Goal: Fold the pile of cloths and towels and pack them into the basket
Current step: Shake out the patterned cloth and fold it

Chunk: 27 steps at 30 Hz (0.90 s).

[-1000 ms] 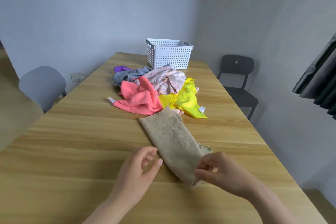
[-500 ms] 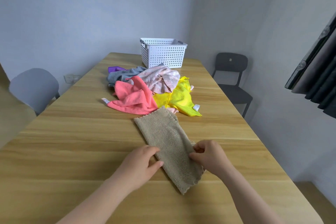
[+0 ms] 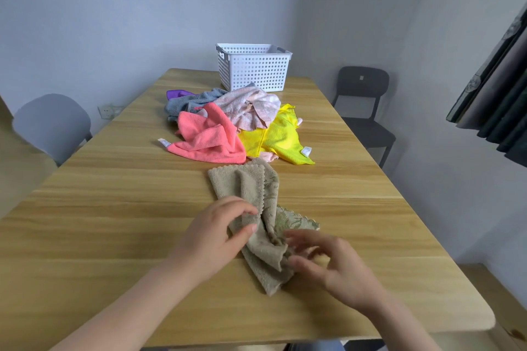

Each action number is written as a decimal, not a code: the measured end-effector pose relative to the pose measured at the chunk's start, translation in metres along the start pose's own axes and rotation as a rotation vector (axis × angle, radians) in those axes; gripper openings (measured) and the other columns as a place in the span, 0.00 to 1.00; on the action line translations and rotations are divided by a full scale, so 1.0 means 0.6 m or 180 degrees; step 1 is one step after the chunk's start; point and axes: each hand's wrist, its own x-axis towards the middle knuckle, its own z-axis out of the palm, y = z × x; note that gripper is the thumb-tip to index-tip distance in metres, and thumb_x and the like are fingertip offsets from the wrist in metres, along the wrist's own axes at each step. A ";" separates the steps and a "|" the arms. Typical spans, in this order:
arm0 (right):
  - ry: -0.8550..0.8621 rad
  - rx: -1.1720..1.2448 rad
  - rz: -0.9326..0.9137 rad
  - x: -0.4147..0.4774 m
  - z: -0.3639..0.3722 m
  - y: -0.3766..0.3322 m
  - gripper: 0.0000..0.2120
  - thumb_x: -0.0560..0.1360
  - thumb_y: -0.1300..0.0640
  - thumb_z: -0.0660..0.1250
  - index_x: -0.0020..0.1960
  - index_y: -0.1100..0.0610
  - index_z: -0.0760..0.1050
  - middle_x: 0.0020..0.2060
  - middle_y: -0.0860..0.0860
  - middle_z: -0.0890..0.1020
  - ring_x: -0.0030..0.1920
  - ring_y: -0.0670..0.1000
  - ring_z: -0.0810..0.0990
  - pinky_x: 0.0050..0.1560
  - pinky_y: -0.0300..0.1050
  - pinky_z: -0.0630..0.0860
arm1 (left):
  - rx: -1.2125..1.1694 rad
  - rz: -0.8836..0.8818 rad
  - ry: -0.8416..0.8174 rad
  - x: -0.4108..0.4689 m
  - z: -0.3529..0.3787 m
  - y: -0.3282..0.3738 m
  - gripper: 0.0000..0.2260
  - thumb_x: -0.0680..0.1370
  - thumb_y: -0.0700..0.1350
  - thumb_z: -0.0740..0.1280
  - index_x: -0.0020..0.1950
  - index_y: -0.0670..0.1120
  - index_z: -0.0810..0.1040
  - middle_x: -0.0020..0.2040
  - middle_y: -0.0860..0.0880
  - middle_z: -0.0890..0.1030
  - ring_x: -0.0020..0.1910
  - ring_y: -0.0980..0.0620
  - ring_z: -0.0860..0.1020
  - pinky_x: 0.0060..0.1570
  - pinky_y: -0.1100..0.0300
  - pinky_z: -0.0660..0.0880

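First, far left: a rounded grey plastic chair (image 3: 54, 122) stands beside the long pale wooden bench (image 3: 114, 222), with a white wall socket (image 3: 107, 111) behind it.
Left hand: the left hand (image 3: 216, 234) has its thumb and fingers closed on a bunched fold of the beige fleece towel (image 3: 248, 188), near the towel's middle.
Towel: it lies crumpled lengthwise on the bench towards the near edge, its scalloped hem showing and its far end reaching the pile.
Pile: a purple cloth (image 3: 178, 93), a grey-blue towel (image 3: 194, 101), a coral-pink microfibre cloth (image 3: 211, 137), a pale pink striped towel (image 3: 248, 107) and a bright yellow microfibre cloth (image 3: 278, 137) lie heaped together mid-bench, unfolded.
Basket: the white perforated plastic basket (image 3: 253, 68) stands upright at the far end of the bench, just behind the pile.
Right hand: the right hand (image 3: 328, 262) is at the towel's near right edge with its fingers blurred; I cannot tell whether it grips or merely touches.
Far right: a black plastic chair (image 3: 362, 105) stands by the wall, and a dark curtain (image 3: 499, 94) hangs at the edge.
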 end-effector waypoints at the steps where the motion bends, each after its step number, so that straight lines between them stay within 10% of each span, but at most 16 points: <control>1: 0.0174 0.0072 0.0102 -0.008 -0.008 0.006 0.14 0.73 0.56 0.71 0.58 0.46 0.79 0.46 0.43 0.84 0.47 0.44 0.81 0.49 0.40 0.76 | -0.0018 0.0037 -0.0100 0.008 0.006 0.009 0.12 0.74 0.53 0.66 0.54 0.51 0.80 0.52 0.60 0.77 0.53 0.64 0.73 0.52 0.79 0.63; 12: 0.0281 -0.0790 -0.0006 -0.026 -0.027 0.046 0.16 0.71 0.62 0.70 0.53 0.45 0.81 0.52 0.36 0.79 0.54 0.38 0.74 0.51 0.28 0.69 | 0.0314 0.0116 -0.1689 0.002 0.029 0.015 0.15 0.74 0.51 0.69 0.61 0.56 0.78 0.59 0.61 0.74 0.59 0.65 0.70 0.63 0.68 0.64; 16: 0.0118 -0.1382 -0.0298 0.004 -0.014 0.056 0.17 0.71 0.57 0.71 0.58 0.45 0.80 0.59 0.41 0.75 0.60 0.42 0.69 0.59 0.24 0.58 | 0.0188 0.0086 -0.1531 0.000 0.022 0.005 0.08 0.72 0.47 0.72 0.50 0.54 0.82 0.49 0.61 0.76 0.50 0.66 0.72 0.49 0.78 0.63; 22: 0.0308 -0.1601 -0.0518 0.032 -0.011 0.060 0.06 0.72 0.53 0.67 0.47 0.49 0.82 0.49 0.43 0.80 0.54 0.47 0.75 0.54 0.48 0.74 | -0.0338 -0.0207 -0.0645 -0.007 0.003 -0.014 0.09 0.71 0.44 0.74 0.37 0.57 0.77 0.40 0.59 0.79 0.41 0.60 0.77 0.42 0.67 0.71; 27: 0.0735 -0.0171 0.0130 0.020 -0.049 0.013 0.07 0.77 0.58 0.64 0.42 0.53 0.78 0.35 0.49 0.83 0.37 0.44 0.79 0.37 0.43 0.74 | -0.0860 -0.0328 0.0373 0.010 -0.024 -0.014 0.07 0.76 0.44 0.68 0.40 0.49 0.72 0.27 0.54 0.72 0.27 0.60 0.67 0.31 0.65 0.65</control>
